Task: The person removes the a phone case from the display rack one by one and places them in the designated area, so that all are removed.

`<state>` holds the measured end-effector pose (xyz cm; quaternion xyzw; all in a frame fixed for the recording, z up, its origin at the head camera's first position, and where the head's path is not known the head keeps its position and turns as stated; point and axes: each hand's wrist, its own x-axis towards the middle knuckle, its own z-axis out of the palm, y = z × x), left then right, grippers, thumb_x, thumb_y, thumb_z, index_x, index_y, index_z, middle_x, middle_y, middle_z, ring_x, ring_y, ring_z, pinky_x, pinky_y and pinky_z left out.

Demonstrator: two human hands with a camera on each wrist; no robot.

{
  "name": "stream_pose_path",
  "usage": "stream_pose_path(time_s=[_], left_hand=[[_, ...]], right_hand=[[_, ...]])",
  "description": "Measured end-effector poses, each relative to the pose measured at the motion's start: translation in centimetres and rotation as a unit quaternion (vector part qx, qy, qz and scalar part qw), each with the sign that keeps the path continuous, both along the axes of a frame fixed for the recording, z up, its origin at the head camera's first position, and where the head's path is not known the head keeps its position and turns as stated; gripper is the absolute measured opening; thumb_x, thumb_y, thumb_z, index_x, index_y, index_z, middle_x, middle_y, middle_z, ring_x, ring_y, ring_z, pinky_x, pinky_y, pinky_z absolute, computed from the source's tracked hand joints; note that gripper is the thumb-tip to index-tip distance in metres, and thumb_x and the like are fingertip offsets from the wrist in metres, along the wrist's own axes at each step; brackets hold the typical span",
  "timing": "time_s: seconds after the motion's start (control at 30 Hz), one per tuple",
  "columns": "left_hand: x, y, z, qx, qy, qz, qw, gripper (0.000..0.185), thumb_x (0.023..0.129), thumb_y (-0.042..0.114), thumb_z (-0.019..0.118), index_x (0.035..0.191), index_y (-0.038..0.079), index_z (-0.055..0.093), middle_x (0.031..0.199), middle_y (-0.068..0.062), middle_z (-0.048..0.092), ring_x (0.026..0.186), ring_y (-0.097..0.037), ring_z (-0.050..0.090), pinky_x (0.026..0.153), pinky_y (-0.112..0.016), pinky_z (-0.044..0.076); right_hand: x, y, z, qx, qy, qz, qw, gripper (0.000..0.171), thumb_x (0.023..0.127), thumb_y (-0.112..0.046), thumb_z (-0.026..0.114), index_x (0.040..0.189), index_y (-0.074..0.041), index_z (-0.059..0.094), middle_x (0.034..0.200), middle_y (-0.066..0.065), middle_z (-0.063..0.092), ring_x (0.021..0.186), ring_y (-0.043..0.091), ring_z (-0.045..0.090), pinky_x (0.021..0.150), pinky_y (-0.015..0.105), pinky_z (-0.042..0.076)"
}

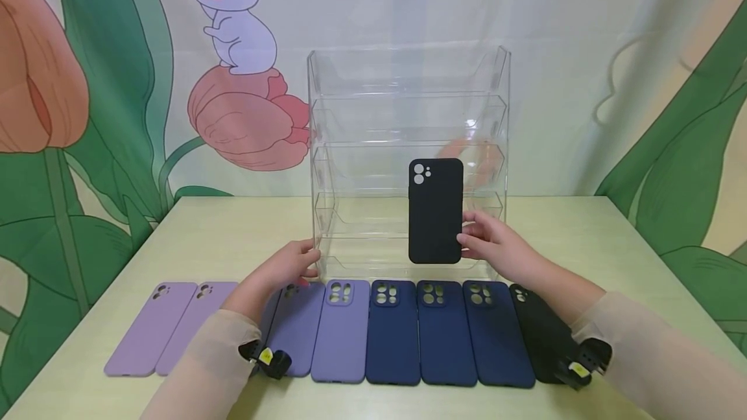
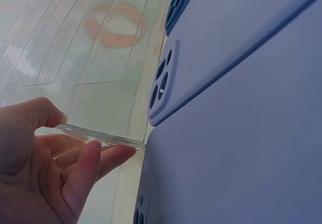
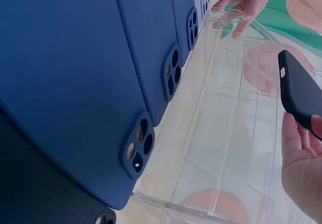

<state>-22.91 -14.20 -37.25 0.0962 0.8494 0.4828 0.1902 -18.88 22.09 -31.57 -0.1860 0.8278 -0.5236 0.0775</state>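
Note:
A black phone case (image 1: 436,219) is held upright by my right hand (image 1: 496,245), gripped at its lower right edge. It hangs in front of a clear tiered rack (image 1: 408,146), with its camera cutouts at the upper left. In the right wrist view the fingers and thumb (image 3: 317,126) hold the case's lower end. My left hand (image 1: 288,264) grips the rack's left side near the bottom. The left wrist view shows the thumb and fingers on either side of the clear side panel (image 2: 100,134).
Before the rack lies a row of phone cases: lilac ones (image 1: 341,342) to the left, dark blue ones (image 1: 392,349) in the middle, and another black case (image 1: 539,342) at the right, partly under my right wrist. Behind the table (image 1: 560,232) hangs a printed curtain (image 1: 362,5).

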Motion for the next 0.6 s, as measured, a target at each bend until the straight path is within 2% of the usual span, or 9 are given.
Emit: stream_pose_path(time_s=[0.47, 0.6], left_hand=[[0.2, 0.1, 0.3, 0.002, -0.001, -0.002, 1.0, 0.051, 0.096, 0.015, 0.034, 0.143, -0.003, 0.029, 0.136, -0.028, 0.042, 0.109, -0.038, 0.056, 0.075, -0.041, 0.053], [0.1, 0.0, 0.2, -0.002, -0.001, -0.002, 1.0, 0.051, 0.096, 0.015, 0.033, 0.143, -0.003, 0.028, 0.135, -0.028, 0.043, 0.109, -0.037, 0.057, 0.076, -0.04, 0.053]], right_hand=[[1.7, 2.4, 0.0, 0.002, -0.017, -0.015, 1.0, 0.048, 0.096, -0.012, 0.05, 0.135, 0.008, 0.031, 0.116, 0.026, 0.054, 0.103, 0.032, 0.058, 0.084, 0.035, 0.05], [1.9, 3.0, 0.0, 0.003, -0.018, -0.022, 1.0, 0.045, 0.096, -0.013, 0.05, 0.133, 0.007, 0.034, 0.111, 0.023, 0.056, 0.1, 0.029, 0.059, 0.083, 0.034, 0.05]])
